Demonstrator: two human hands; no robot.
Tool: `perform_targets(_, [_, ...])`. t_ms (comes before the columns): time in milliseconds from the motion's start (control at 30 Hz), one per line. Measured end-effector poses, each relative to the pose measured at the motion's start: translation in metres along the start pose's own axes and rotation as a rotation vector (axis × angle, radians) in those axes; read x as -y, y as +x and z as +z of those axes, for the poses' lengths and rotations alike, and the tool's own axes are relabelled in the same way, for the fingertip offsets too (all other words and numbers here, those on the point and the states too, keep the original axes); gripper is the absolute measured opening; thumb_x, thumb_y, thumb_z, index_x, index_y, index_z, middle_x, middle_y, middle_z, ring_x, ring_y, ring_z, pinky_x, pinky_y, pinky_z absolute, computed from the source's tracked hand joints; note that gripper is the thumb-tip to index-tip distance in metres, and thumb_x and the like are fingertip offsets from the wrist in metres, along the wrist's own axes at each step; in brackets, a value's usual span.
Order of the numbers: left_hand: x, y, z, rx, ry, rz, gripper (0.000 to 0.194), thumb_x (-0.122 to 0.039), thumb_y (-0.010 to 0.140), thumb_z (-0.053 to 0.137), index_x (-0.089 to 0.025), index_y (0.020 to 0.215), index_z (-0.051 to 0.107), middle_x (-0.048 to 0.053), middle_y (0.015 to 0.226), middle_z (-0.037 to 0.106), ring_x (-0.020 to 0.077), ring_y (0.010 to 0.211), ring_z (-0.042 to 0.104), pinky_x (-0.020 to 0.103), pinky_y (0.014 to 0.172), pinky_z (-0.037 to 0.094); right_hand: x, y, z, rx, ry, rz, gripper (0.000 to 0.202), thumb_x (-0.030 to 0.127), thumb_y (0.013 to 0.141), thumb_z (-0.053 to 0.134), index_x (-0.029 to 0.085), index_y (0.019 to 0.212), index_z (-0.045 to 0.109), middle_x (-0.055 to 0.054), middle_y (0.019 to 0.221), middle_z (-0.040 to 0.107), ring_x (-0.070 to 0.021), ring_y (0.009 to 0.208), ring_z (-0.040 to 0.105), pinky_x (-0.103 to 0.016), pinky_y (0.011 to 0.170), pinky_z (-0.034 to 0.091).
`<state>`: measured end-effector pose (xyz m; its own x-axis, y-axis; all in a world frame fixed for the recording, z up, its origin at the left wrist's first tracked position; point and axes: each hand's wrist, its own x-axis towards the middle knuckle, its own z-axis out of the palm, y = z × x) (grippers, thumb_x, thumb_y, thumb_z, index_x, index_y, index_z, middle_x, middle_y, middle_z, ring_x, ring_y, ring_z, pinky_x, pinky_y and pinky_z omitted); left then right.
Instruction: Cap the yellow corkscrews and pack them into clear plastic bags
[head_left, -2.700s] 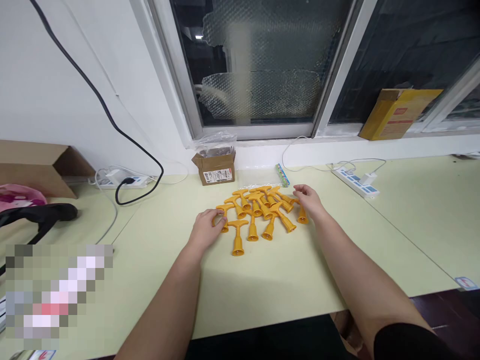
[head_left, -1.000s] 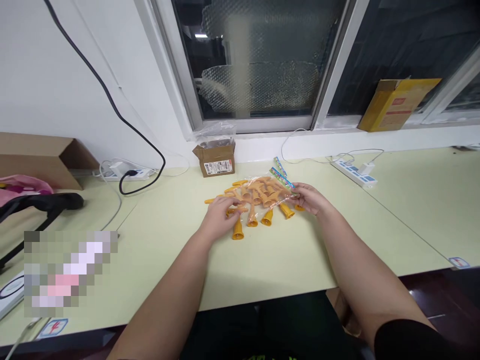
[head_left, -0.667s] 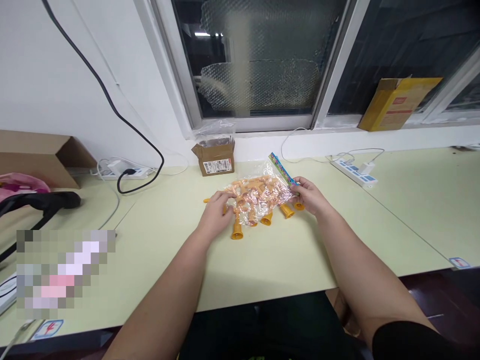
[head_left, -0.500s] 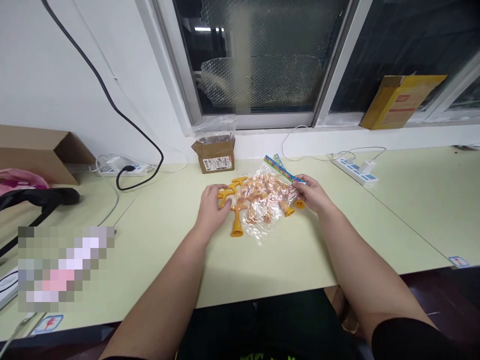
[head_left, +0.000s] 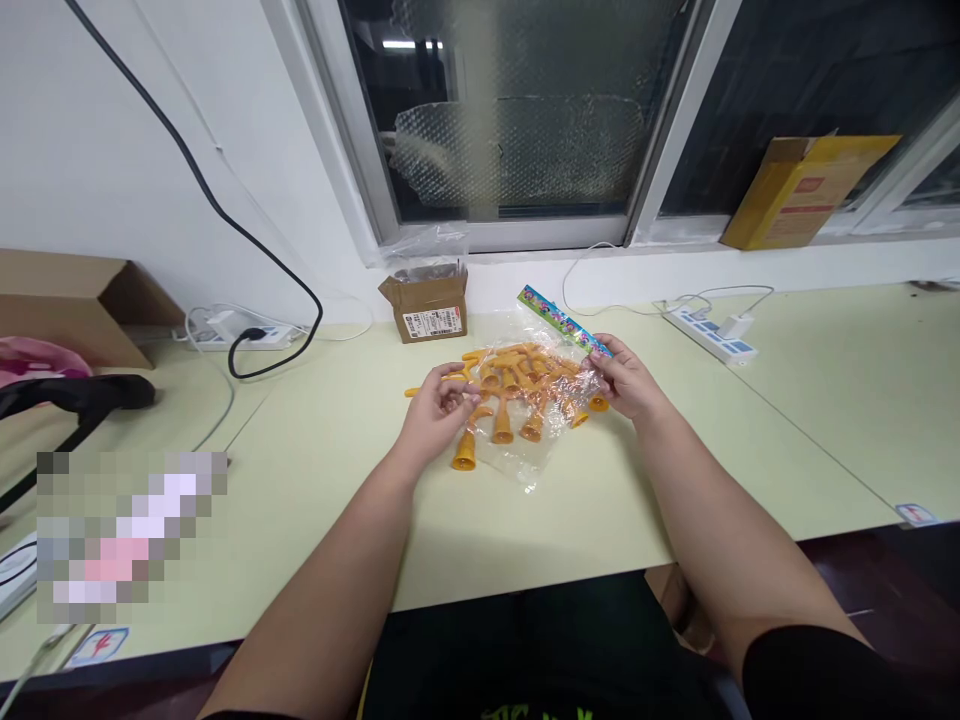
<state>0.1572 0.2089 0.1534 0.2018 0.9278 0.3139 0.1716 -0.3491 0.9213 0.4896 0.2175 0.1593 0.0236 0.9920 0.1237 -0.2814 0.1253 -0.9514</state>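
Note:
A clear plastic bag [head_left: 517, 462] with a colourful blue and green header strip [head_left: 559, 318] lies on the table, over several orange-yellow plastic pieces with flared cup ends and branching arms. My right hand [head_left: 628, 378] grips the bag's upper right edge by the strip, thumb on top. At the bag's left edge, my left hand [head_left: 441, 408] has curled fingers, its thumb and index finger close together on the film. One yellow plastic piece [head_left: 464, 455] stands out below my left hand, its cup facing me. Another cup end pokes out under my right hand.
A small brown carton [head_left: 427, 305] stands against the wall behind the bag. Power strips sit at the left [head_left: 270, 338] and right [head_left: 711, 335] with cables. A larger cardboard box [head_left: 67, 305] and a black strap-like object [head_left: 82, 395] are at far left. A yellow box [head_left: 814, 195] leans on the window.
The bag's film looks smoother and the pieces under it show more clearly. My left hand has shifted slightly right with its fingers drawn together. The header strip has turned more toward me.

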Motion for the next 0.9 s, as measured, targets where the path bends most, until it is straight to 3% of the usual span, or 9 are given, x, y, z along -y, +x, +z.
perform_targets(67, [-0.003, 0.001, 0.002, 0.002, -0.149, -0.054, 0.054, -0.039, 0.083, 0.08, -0.019, 0.129, 0.061, 0.005, 0.096, 0.07, 0.0175, 0.089, 0.067, 0.031, 0.081, 0.053, 0.003, -0.001, 0.002, -0.018, 0.06, -0.019, 0.053, 0.046, 0.07, 0.09, 0.03, 0.112, 0.063, 0.003, 0.079, 0.072, -0.0062, 0.043, 0.04, -0.019, 0.037, 0.022])
perform_targets(233, [-0.006, 0.001, 0.01, -0.152, -0.281, -0.149, 0.052, -0.04, 0.079, 0.084, -0.018, 0.124, 0.067, 0.005, 0.097, 0.07, 0.0138, 0.077, 0.065, 0.027, 0.072, 0.052, -0.003, -0.003, 0.016, 0.06, 0.069, 0.036, 0.045, 0.045, 0.074, 0.087, 0.025, 0.11, 0.068, -0.003, 0.093, 0.076, -0.012, 0.064, 0.062, -0.023, 0.053, 0.046])
perform_targets(400, [-0.005, 0.0, 0.015, -0.024, -0.425, -0.243, 0.051, -0.038, 0.075, 0.088, -0.018, 0.118, 0.068, 0.009, 0.109, 0.074, 0.0212, 0.094, 0.071, 0.032, 0.085, 0.056, -0.026, -0.003, 0.033, 0.169, -0.14, 0.01, 0.03, 0.043, 0.077, 0.085, 0.021, 0.091, 0.071, 0.0, 0.083, 0.071, -0.0125, 0.068, 0.061, -0.026, 0.065, 0.049])
perform_targets(467, [-0.005, 0.001, 0.015, -0.038, -0.512, -0.316, 0.044, -0.041, 0.076, 0.087, -0.017, 0.108, 0.069, 0.009, 0.104, 0.075, 0.0235, 0.093, 0.073, 0.037, 0.085, 0.059, -0.031, -0.004, 0.038, 0.247, -0.201, 0.018, 0.03, 0.046, 0.081, 0.082, 0.021, 0.092, 0.072, 0.0, 0.078, 0.069, -0.0139, 0.067, 0.061, -0.028, 0.066, 0.049])
perform_targets(600, [-0.006, 0.004, 0.012, -0.165, -0.662, -0.435, 0.032, -0.032, 0.076, 0.087, -0.015, 0.096, 0.069, 0.008, 0.095, 0.074, 0.0201, 0.085, 0.073, 0.037, 0.084, 0.062, -0.031, -0.008, 0.044, 0.389, -0.262, 0.076, 0.03, 0.049, 0.084, 0.079, 0.021, 0.093, 0.072, -0.003, 0.08, 0.069, -0.0173, 0.067, 0.062, -0.034, 0.068, 0.051])
perform_targets(700, [-0.009, 0.008, 0.009, -0.285, -0.727, -0.417, 0.025, -0.023, 0.076, 0.087, -0.014, 0.088, 0.067, 0.006, 0.086, 0.072, 0.0164, 0.078, 0.072, 0.035, 0.085, 0.062, -0.029, -0.009, 0.046, 0.245, -0.293, -0.001, 0.031, 0.043, 0.081, 0.081, 0.023, 0.103, 0.072, -0.003, 0.087, 0.07, -0.0172, 0.073, 0.064, -0.032, 0.068, 0.051])
perform_targets(800, [-0.012, 0.013, 0.006, -0.494, -0.811, -0.315, 0.024, -0.021, 0.079, 0.085, -0.017, 0.086, 0.062, 0.004, 0.088, 0.072, 0.0159, 0.081, 0.073, 0.036, 0.089, 0.062, -0.023, -0.008, 0.042, 0.058, -0.268, -0.044, 0.032, 0.038, 0.078, 0.083, 0.023, 0.103, 0.072, 0.001, 0.081, 0.067, -0.0124, 0.063, 0.058, -0.026, 0.057, 0.047])
perform_targets(900, [-0.013, 0.016, 0.003, -0.637, -0.835, -0.173, 0.03, -0.024, 0.078, 0.086, -0.019, 0.087, 0.058, 0.002, 0.092, 0.072, 0.0167, 0.087, 0.074, 0.038, 0.093, 0.061, -0.015, -0.01, 0.038, 0.149, -0.159, 0.073, 0.026, 0.041, 0.081, 0.08, 0.019, 0.095, 0.074, -0.001, 0.079, 0.069, -0.011, 0.058, 0.058, -0.022, 0.046, 0.042])
